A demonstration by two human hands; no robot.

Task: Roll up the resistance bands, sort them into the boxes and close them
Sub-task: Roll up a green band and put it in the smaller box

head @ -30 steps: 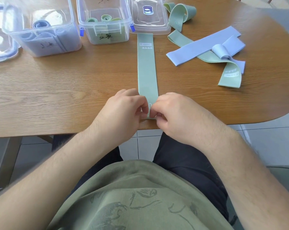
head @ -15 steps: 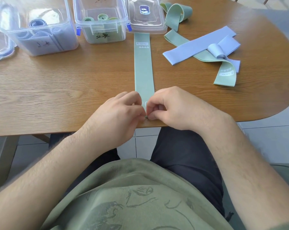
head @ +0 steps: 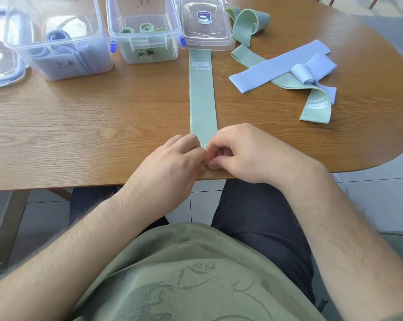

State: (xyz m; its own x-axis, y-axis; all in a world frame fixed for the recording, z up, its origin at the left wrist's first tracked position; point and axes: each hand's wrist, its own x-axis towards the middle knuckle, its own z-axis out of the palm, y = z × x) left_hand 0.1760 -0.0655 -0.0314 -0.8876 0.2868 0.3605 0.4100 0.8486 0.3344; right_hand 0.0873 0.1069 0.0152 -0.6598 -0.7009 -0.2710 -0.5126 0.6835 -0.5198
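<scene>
A green resistance band (head: 202,96) lies flat and straight on the wooden table (head: 103,126), running from the table's near edge toward the boxes. My left hand (head: 170,163) and my right hand (head: 244,151) meet at its near end, and both pinch that end with curled fingers. The very end is hidden under my fingers. An open clear box (head: 147,31) at the back holds rolled green bands. A second open clear box (head: 56,42) to its left holds rolled blue bands.
A clear lid (head: 205,22) lies right of the green box, another lid (head: 1,63) at the far left. Loose bands lie on the right: a blue one (head: 277,66), a green one (head: 311,107), a partly rolled blue one (head: 304,74), and a looped green one (head: 246,24).
My hands have stayed at the band's near end, with the fingers drawn closer together over it. The view has shifted slightly.
</scene>
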